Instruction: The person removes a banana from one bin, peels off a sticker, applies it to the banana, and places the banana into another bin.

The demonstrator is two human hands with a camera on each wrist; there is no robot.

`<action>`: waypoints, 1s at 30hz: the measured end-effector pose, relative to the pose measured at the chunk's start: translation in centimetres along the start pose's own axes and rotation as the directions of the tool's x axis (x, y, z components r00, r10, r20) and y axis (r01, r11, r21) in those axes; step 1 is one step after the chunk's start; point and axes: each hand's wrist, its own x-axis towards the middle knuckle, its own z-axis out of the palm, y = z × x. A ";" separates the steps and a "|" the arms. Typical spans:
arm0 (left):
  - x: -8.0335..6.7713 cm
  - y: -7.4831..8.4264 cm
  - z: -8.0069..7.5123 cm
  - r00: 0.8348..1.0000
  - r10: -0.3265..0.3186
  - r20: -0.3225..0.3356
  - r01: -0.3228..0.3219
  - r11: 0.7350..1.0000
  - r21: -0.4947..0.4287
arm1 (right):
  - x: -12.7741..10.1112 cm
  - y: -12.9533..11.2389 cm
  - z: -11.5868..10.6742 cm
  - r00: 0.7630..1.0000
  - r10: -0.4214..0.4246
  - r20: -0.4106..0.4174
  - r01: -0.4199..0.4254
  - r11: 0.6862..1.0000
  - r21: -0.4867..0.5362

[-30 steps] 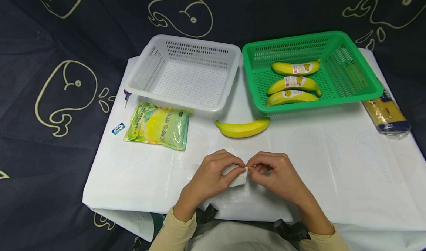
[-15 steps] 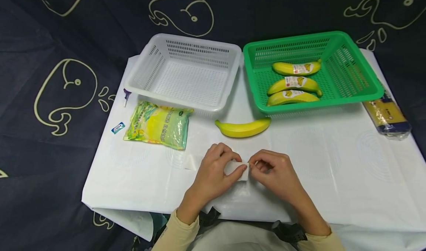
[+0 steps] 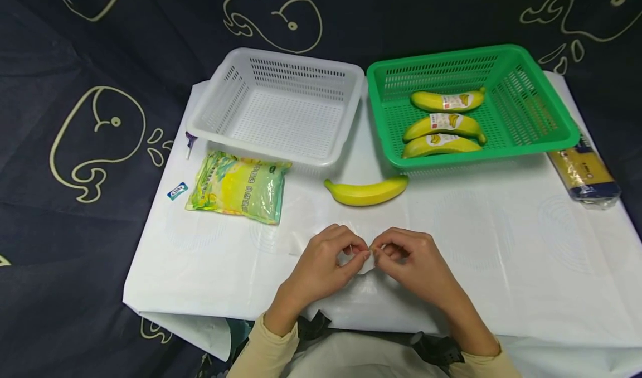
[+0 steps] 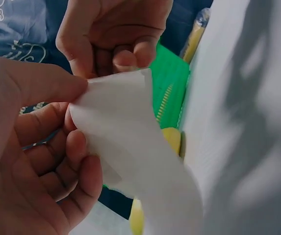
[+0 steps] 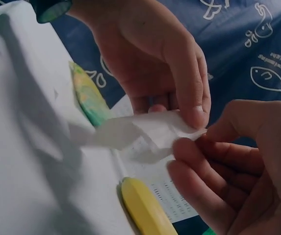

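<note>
My left hand (image 3: 318, 263) pinches a white paper strip (image 4: 125, 117) between thumb and fingers, close to one end. Facing it, my right hand (image 3: 416, 263) has thumb and forefinger brought together at the strip's edge, pinching its tip in the right wrist view. The strip bends and trails away from the fingers in the left wrist view. Whatever is printed or stuck on it cannot be made out. Just beyond both hands, a yellow banana (image 3: 368, 193) without a label lies on the white-covered table (image 3: 501, 294).
A white basket (image 3: 278, 158) stands at the back left. Beside it, a green basket (image 3: 451, 163) holds three labelled bananas (image 3: 443, 124). At left lie a yellow-green bag (image 3: 241, 188), a small blue-white packet (image 3: 178, 191) and a purple-wrapped lollipop (image 3: 190, 142). A gold-and-navy pack (image 3: 584, 171) lies far right.
My left hand's fingers lifted and resettled on the strip, coming closer to the right fingertips. The strip has turned, so less of it shows from the head. My right hand has barely moved.
</note>
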 end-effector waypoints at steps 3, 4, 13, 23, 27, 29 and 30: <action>0.1 0.0 0.0 1.000 0.012 -0.002 -0.012 1.000 0.014 | -0.2 0.9 0.2 1.000 -0.014 0.015 0.014 1.000 -0.001; 0.1 0.0 0.0 1.000 0.012 0.000 -0.012 1.000 0.014 | -0.4 1.3 0.2 1.000 -0.019 0.018 0.019 1.000 -0.005; 0.2 0.1 0.0 1.000 0.013 0.016 -0.014 0.999 0.037 | -0.9 3.5 0.5 0.999 -0.022 0.025 0.022 1.000 -0.021; 0.0 -0.1 0.1 0.999 -0.021 0.036 0.020 1.000 0.014 | -0.9 3.1 0.8 1.000 -0.005 -0.029 0.004 1.000 -0.010; 0.0 0.0 0.2 0.998 -0.049 0.029 0.049 0.999 -0.006 | -1.0 3.6 1.1 0.999 -0.003 -0.046 0.002 1.000 -0.011; 0.0 0.0 0.2 0.998 -0.064 0.021 0.064 0.998 -0.008 | -1.0 3.5 1.1 0.999 -0.005 -0.042 0.005 1.000 0.001; 0.0 0.0 0.1 0.997 -0.071 0.016 0.071 0.997 -0.007 | -1.0 3.5 1.0 0.999 -0.005 -0.038 0.006 1.000 0.011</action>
